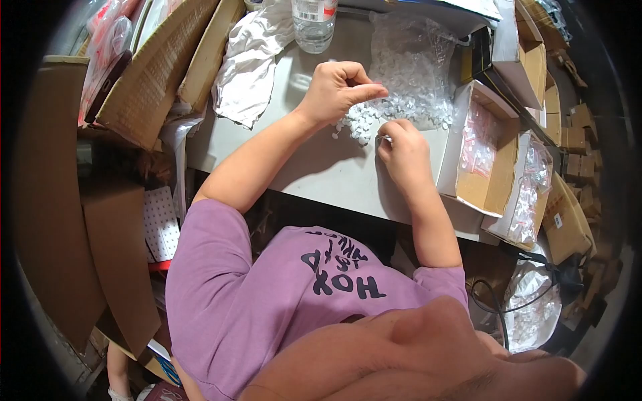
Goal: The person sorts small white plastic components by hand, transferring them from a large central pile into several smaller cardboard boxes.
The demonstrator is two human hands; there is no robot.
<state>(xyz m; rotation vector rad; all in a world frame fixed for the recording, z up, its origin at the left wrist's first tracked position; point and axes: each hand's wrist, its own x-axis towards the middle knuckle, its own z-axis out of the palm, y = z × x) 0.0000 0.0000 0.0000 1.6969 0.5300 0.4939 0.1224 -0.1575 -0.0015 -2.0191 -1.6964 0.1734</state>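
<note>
Bare table (328,170) stretches from its near edge to white pieces (364,120); beside them, the left hand (340,90) pinches closed, contents unclear, while the right hand (406,152) clamps a pale bit (384,138).

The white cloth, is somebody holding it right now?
No, the white cloth lies on the table, apart from the left hand and the right hand.

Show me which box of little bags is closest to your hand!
The near box, the first one right of the right hand. The other box stands on its far side, farther right.
</note>
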